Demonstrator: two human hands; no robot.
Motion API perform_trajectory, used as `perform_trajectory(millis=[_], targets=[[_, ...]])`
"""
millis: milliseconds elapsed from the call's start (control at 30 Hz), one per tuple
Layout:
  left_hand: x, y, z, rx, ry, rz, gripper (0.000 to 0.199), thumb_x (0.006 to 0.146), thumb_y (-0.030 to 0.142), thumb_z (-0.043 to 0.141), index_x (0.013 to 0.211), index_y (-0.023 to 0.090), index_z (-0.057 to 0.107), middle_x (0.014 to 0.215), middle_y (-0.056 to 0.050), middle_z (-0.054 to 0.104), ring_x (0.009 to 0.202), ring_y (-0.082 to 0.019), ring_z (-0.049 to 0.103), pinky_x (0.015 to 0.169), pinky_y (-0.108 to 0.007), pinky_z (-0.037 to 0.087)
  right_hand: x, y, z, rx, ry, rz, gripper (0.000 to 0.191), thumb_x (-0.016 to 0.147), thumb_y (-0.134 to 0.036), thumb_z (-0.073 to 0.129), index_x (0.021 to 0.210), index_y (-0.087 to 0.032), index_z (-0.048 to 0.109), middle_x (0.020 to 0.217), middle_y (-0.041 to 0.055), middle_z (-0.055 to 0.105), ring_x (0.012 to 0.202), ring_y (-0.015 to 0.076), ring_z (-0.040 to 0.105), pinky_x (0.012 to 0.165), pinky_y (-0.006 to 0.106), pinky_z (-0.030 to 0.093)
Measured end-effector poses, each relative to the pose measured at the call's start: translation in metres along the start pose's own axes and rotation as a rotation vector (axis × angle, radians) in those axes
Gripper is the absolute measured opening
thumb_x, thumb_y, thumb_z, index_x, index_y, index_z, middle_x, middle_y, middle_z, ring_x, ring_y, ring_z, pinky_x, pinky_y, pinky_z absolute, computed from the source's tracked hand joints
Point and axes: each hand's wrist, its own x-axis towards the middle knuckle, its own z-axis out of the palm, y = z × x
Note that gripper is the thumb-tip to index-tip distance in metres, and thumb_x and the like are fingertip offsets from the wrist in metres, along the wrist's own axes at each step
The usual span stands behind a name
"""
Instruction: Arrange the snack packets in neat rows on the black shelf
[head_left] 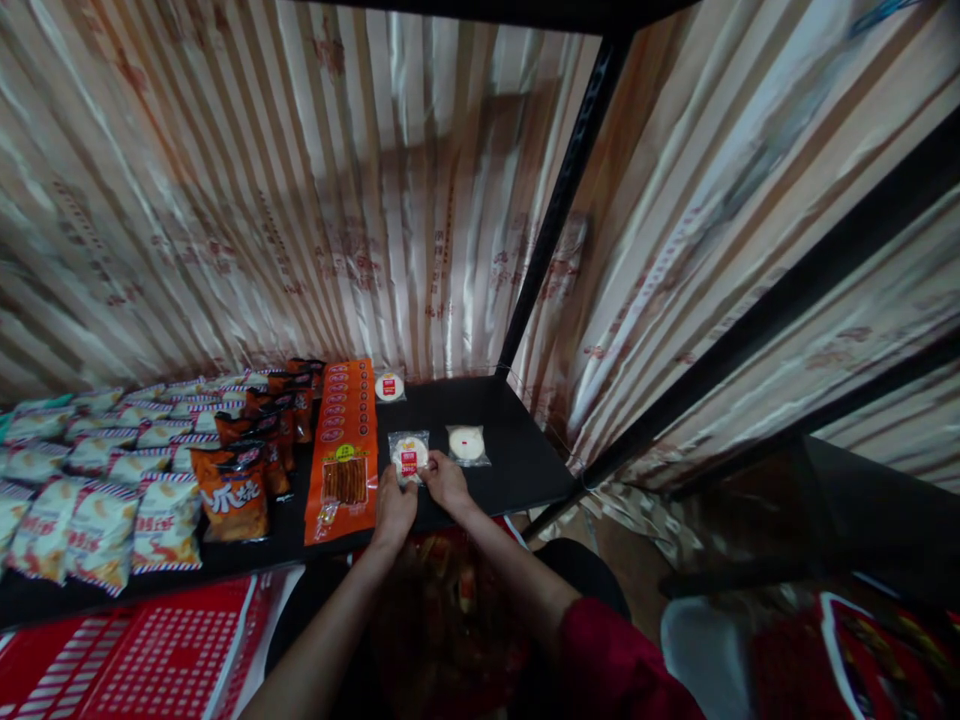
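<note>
Both my hands pinch the lower edge of a clear packet with a round white item and a red label (pixel 409 456), over the black shelf (pixel 517 437). My left hand (pixel 395 508) is at its lower left corner, my right hand (pixel 447 482) at its lower right. A similar round packet (pixel 467 444) lies right of my hands, and another (pixel 389 387) sits farther back. Just left of my left hand is a long orange packet sheet (pixel 343 450). Orange and black snack bags (pixel 234 492) stand beside it.
Rows of white and blue snack bags (pixel 101 530) fill the shelf's left part. Black metal posts (pixel 562 200) frame the shelf before striped curtains (pixel 420 220). Red baskets (pixel 172 640) sit below at left. A container of packets (pixel 450 610) is under my forearms.
</note>
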Motion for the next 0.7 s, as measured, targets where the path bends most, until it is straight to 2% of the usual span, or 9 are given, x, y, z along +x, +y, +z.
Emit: perform_trajectory(millis=[167,300,433,600,700], targets=[[0.002,0.004,0.006,0.058,-0.004,0.002,0.047,0.081,0.014,0.045,0.126,0.005,0.048,0.143,-0.018,0.037,0.136,-0.024,0.027,0.112,-0.033,0.020,0.004,-0.010,0.001,-0.285,-0.007,-0.018,0.019,0.078,-0.022,0.059,0.097,-0.022,0.063,0.090,0.0024,0.068,0.082,0.0161,0.061,0.068,0.024,0.040],[0.002,0.007,0.009,0.156,-0.017,0.042,0.051,0.080,0.010,0.044,0.130,0.007,0.046,0.148,-0.013,0.029,0.139,-0.022,0.017,0.113,-0.030,0.015,0.006,-0.022,0.001,-0.439,0.002,-0.011,0.023,0.082,-0.028,0.056,0.104,-0.025,0.061,0.099,0.0032,0.067,0.094,0.0179,0.061,0.071,0.024,0.041],[0.005,0.005,0.012,0.215,-0.008,0.107,0.056,0.077,0.005,0.041,0.133,0.006,0.044,0.148,-0.013,0.028,0.139,-0.022,0.016,0.114,-0.032,0.017,0.013,-0.027,0.001,-0.446,-0.030,0.025,0.024,0.084,-0.030,0.054,0.107,-0.024,0.060,0.102,0.0052,0.067,0.093,0.0178,0.062,0.070,0.024,0.041],[0.013,0.002,0.017,0.239,-0.032,0.148,0.059,0.075,0.002,0.038,0.134,0.007,0.042,0.146,-0.012,0.033,0.138,-0.021,0.020,0.114,-0.032,0.018,0.026,-0.028,-0.001,-0.413,-0.046,0.037,0.021,0.083,-0.027,0.055,0.102,-0.020,0.061,0.098,0.0061,0.069,0.090,0.0173,0.064,0.069,0.023,0.041],[0.019,0.003,0.018,0.284,-0.066,0.154,0.058,0.076,0.002,0.036,0.134,0.002,0.040,0.146,-0.015,0.032,0.138,-0.021,0.019,0.115,-0.031,0.016,0.033,-0.031,-0.002,-0.413,-0.049,0.032,0.022,0.083,-0.027,0.055,0.103,-0.020,0.062,0.098,0.0061,0.069,0.091,0.0179,0.064,0.070,0.023,0.041]])
